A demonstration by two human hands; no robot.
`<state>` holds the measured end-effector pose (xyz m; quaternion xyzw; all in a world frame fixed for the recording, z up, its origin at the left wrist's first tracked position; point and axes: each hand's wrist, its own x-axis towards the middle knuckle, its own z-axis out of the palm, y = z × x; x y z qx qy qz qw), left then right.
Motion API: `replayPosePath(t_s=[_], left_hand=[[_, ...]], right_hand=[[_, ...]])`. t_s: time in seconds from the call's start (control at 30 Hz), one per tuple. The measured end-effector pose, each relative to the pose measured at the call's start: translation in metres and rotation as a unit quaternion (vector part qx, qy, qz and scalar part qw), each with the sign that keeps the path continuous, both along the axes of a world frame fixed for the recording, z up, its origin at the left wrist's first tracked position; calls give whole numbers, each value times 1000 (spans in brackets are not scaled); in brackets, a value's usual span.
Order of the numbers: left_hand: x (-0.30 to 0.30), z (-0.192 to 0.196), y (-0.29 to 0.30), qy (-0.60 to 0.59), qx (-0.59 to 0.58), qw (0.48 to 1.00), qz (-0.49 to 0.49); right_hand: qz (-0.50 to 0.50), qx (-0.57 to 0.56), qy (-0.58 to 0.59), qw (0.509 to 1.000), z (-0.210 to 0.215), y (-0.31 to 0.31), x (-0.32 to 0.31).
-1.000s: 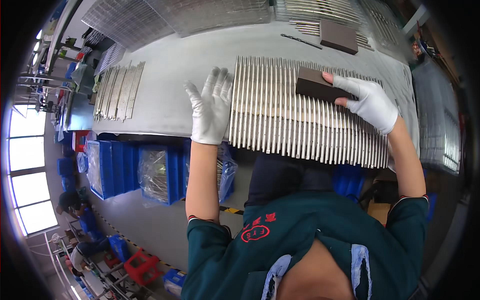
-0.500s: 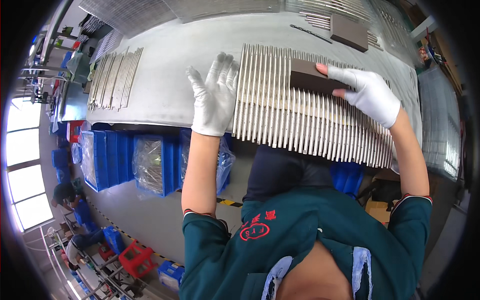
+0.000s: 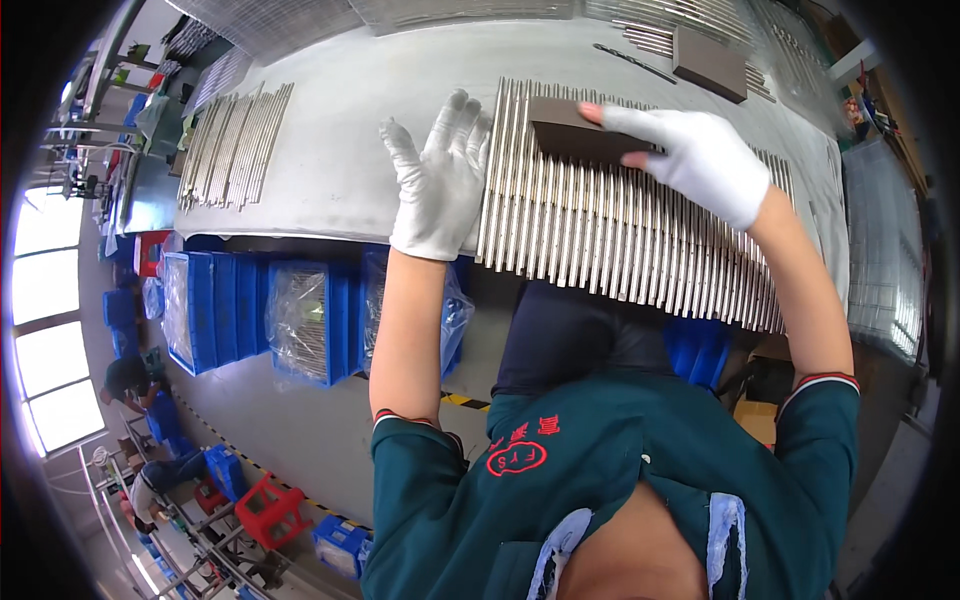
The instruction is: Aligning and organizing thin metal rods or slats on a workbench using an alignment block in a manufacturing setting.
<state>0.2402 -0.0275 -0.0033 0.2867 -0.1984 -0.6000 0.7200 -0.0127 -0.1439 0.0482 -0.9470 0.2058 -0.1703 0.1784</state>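
A long row of thin metal rods (image 3: 620,235) lies side by side across the grey workbench (image 3: 350,150). My left hand (image 3: 440,180), in a white glove, rests flat with fingers spread on the row's left end. My right hand (image 3: 700,160), also gloved, grips a dark brown rectangular block (image 3: 575,135) and presses it on top of the rods near the left part of the row.
A second brown block (image 3: 710,62) and more rods lie at the far right of the bench. Another bundle of rods (image 3: 230,145) sits at the left. Blue bins (image 3: 250,310) with bagged parts stand under the bench edge. A person (image 3: 125,380) crouches far left.
My right hand has slid the brown block leftward along the rods, toward my left hand. My left hand has stayed on the row's left end.
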Motion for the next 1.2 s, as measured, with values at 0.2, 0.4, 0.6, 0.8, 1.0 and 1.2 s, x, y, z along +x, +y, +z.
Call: replayPosePath(t_s=[0.2, 0.4, 0.6, 0.8, 1.0, 1.2], left_hand=[[-2, -3, -4, 20, 17, 999, 32], [0, 1, 1, 17, 16, 1000, 18], [-1, -2, -4, 11, 16, 1000, 14], [-1, 1, 0, 14, 21, 999, 25], [-2, -1, -1, -9, 32, 999, 16], [-2, 2, 0, -1, 49, 998, 38]], right_hand=[[35, -17, 9, 999, -5, -5, 29], [0, 2, 0, 1000, 1, 3, -33], [35, -63, 3, 997, -6, -6, 49], [-39, 41, 49, 997, 4, -1, -23], [-22, -22, 27, 999, 3, -3, 3], [2, -11, 24, 1000, -5, -5, 35]])
